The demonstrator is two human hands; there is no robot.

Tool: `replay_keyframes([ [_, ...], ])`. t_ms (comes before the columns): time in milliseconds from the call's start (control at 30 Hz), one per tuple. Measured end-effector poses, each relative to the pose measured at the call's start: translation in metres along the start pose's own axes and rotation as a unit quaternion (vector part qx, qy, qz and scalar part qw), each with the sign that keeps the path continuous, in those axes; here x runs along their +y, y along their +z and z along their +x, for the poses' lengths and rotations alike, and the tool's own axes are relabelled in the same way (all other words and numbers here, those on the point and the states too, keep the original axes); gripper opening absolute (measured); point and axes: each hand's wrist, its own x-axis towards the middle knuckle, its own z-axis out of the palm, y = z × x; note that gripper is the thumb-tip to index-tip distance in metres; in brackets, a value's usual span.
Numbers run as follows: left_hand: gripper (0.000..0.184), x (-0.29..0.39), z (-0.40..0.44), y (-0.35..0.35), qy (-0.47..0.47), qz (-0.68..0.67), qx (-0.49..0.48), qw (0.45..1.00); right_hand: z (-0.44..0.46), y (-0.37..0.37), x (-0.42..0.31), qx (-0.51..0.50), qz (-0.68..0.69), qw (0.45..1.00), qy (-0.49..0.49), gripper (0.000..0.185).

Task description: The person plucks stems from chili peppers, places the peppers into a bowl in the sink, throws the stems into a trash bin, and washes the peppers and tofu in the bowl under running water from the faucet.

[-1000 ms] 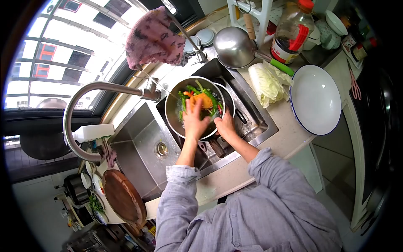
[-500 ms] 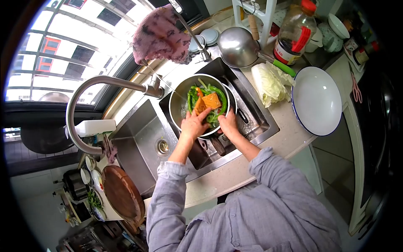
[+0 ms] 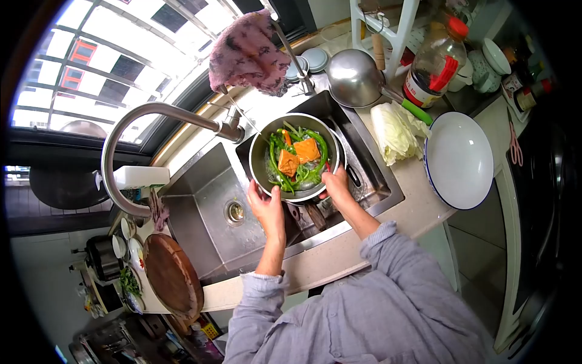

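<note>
A round basin (image 3: 259, 164) with a pale rim sits over the right sink compartment. In its water lie long green peppers (image 3: 327, 147), leafy greens and orange chunks (image 3: 307, 150) that look like pumpkin. My left hand (image 3: 268, 212) grips the rim at the lower left, thumb on top and fingers around the outside. At the lower right, my right hand (image 3: 337, 185) holds the rim too, its fingertips partly hidden under it. A dark wooden handle (image 3: 315, 216) sticks out below the basin; what it belongs to is hidden.
A curved faucet (image 3: 154, 109) arches over the left compartment (image 3: 209, 203). To the right are a cabbage (image 3: 394, 130), a white enamel basin (image 3: 459, 161) and a metal ladle (image 3: 356, 76) with a green handle. A round chopping board (image 3: 173, 276) lies at the left.
My left hand has come out of the vegetables and moved to the basin's left rim. The orange chunks lie uncovered now. My right hand stays at the right rim.
</note>
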Motion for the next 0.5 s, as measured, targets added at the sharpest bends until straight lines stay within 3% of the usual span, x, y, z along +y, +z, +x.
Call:
replay_keyframes([
  [33,0.042,-0.005,-0.005,0.0,-0.04,-0.027,0.016,0.999,-0.007,-0.002,-0.006,-0.026,0.02,0.999,0.034,0.037],
  [67,0.043,0.005,-0.004,-0.005,-0.132,-0.12,-0.035,0.983,-0.015,-0.004,-0.013,-0.051,0.039,0.996,0.069,0.034],
  [133,0.043,0.025,-0.004,-0.017,-0.304,-0.303,-0.134,0.893,-0.027,0.0,-0.013,-0.068,0.049,0.993,0.08,0.029],
  [200,0.044,0.011,0.001,-0.015,-0.321,-0.333,-0.144,0.875,-0.028,0.002,-0.01,-0.064,0.021,0.997,0.034,0.024],
  [300,0.046,0.01,0.006,-0.025,-0.342,-0.326,-0.14,0.87,-0.028,-0.004,-0.036,-0.107,-0.147,0.983,-0.028,0.036],
  [333,0.044,0.013,0.007,-0.028,-0.345,-0.329,-0.13,0.87,-0.022,-0.006,-0.054,-0.102,-0.229,0.968,0.02,0.049],
  [400,0.04,0.019,0.007,-0.033,-0.353,-0.335,-0.108,0.867,0.008,-0.012,-0.066,-0.033,-0.276,0.945,-0.174,0.046],
  [467,0.044,0.019,0.007,-0.04,-0.345,-0.35,-0.101,0.865,0.032,0.003,-0.097,0.034,-0.305,0.875,-0.376,0.039],
  [500,0.044,0.017,0.007,-0.045,-0.342,-0.354,-0.101,0.865,0.046,0.013,-0.109,0.054,-0.368,0.825,-0.425,0.038],
])
